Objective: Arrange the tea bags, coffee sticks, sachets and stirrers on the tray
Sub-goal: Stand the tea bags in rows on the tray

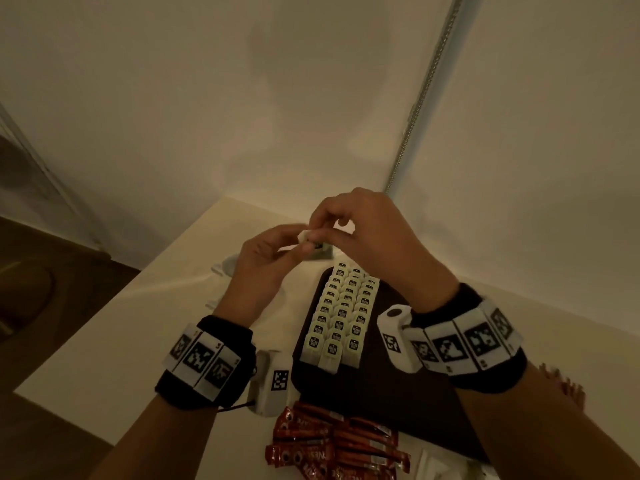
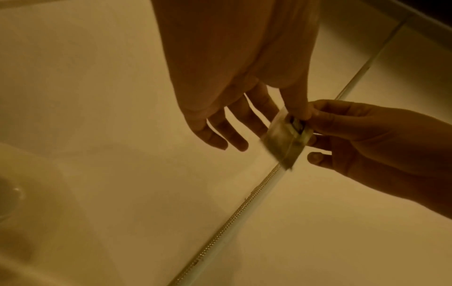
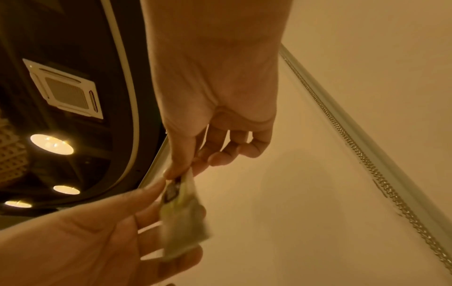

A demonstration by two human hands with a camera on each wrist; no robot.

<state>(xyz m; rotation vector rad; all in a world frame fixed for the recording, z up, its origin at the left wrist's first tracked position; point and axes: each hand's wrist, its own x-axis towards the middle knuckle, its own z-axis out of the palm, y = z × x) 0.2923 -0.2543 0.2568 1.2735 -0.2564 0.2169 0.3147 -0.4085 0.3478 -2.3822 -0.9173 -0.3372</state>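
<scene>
Both hands, left and right, pinch one small pale paper tea bag above the bench's far corner.

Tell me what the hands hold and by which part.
Both the left hand and the right hand pinch one tea bag at its top end, by the tag; the pouch hangs free below.
</scene>
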